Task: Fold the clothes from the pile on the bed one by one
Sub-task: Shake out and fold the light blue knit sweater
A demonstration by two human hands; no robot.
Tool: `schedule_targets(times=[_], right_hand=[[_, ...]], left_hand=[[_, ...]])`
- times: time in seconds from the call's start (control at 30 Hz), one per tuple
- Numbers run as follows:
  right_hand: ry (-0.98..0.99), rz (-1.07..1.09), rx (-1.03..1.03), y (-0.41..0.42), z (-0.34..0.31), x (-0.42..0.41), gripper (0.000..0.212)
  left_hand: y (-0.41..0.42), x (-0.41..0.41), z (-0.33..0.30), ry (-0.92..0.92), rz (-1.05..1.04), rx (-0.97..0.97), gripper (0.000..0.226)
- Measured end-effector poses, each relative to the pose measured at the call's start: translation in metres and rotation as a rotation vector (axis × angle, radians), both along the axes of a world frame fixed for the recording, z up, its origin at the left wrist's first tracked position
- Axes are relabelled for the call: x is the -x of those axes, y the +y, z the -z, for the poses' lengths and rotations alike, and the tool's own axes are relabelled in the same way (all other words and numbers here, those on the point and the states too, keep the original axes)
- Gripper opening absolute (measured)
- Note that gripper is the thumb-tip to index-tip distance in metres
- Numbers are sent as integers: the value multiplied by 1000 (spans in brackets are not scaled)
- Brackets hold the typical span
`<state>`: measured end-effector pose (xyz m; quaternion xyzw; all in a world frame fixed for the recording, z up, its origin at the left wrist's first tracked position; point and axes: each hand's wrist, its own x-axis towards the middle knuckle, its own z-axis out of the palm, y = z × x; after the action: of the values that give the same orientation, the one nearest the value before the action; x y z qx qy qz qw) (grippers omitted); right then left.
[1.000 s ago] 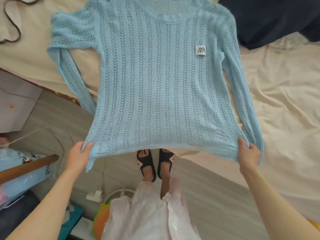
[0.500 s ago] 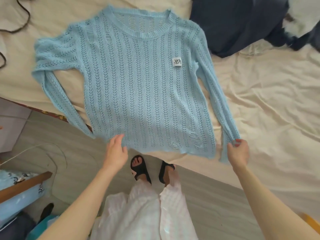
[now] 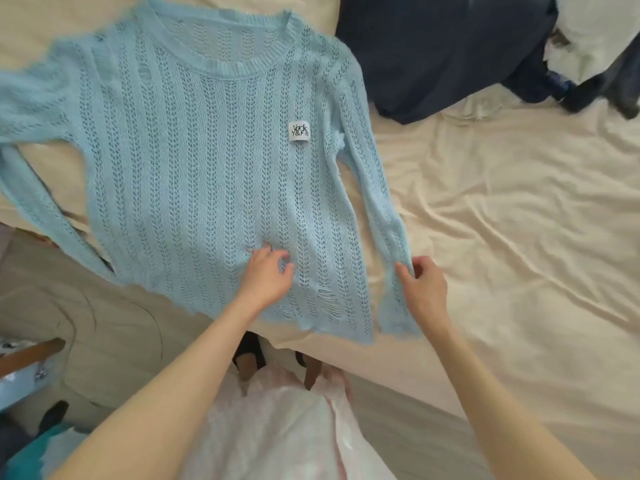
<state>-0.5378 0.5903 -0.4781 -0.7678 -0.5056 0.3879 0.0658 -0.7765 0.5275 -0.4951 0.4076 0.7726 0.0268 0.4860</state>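
The light blue open-knit sweater [image 3: 194, 161] is lying face up near the front edge of the bed [image 3: 502, 220], neckline pointing away from the person and hem almost reaching that edge. Its far-side sleeve is trailing past the bed's front edge toward the floor.

The left hand [image 3: 266, 275] is resting on the lower body of the sweater with fingers loosely curved; I cannot tell whether it is pinching the knit or only pressing it flat. The right hand [image 3: 420, 289] is pinching the cuff end of the near sleeve, which is running alongside the body panel.

This knit is looking light, very soft and stretchy, with distressed holes near the hem, so fingers are likely snagging if they are poking through the mesh. Taking hold at the denser edges, meaning cuffs, hem and ribbed neckline, is probably safest. Pulling hard is likely distorting it.

A dark navy garment [image 3: 443, 53] is sitting toward the bed's far edge.
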Motion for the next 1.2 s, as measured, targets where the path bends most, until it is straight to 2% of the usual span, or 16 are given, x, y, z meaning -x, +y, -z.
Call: schedule_targets(times=[0.07, 0.13, 0.17, 0.23, 0.4, 0.5, 0.57, 0.63, 0.7, 0.73, 0.8, 0.9, 0.97, 1.03, 1.1, 1.2], right_hand=[[97, -120, 12, -9, -6, 18, 3], [268, -298, 212, -19, -7, 35, 22], [360, -352, 330, -22, -8, 40, 32], [447, -366, 462, -22, -6, 43, 39], [317, -43, 254, 4, 1, 23, 24], [349, 75, 271, 25, 6, 13, 17], [484, 239, 393, 38, 8, 16, 16], [612, 390, 470, 51, 7, 24, 16], [678, 487, 449, 62, 5, 32, 15], [702, 522, 427, 65, 4, 36, 13], [735, 539, 396, 69, -1, 44, 11], [724, 461, 416, 69, -8, 59, 11], [706, 399, 439, 70, -11, 71, 13], [681, 350, 457, 74, -12, 87, 14], [662, 304, 465, 80, -11, 107, 14], [655, 272, 457, 89, -6, 137, 12]], left_hand=[[8, -12, -11, -156, -262, -80, 32], [15, -29, -20, -401, -493, -43, 30], [17, -38, -21, -493, -561, -10, 31], [20, -55, -18, -539, -578, 17, 35], [27, -74, 3, -261, -477, -30, 45], [32, -76, 3, -196, -412, -60, 14], [36, -75, -6, -364, -496, -65, 8], [38, -72, -25, -658, -653, -77, 7], [36, -59, -43, -886, -765, -115, 16], [31, -48, -48, -905, -797, -144, 19], [20, -18, -57, -733, -856, -204, 19], [2, 33, -58, -216, -974, -236, 18], [-5, 66, -49, 22, -953, -191, 22], [-5, 97, -37, 159, -787, -79, 23], [4, 119, -27, 237, -592, 34, 12], [39, 138, -16, 274, -448, -18, 34]])
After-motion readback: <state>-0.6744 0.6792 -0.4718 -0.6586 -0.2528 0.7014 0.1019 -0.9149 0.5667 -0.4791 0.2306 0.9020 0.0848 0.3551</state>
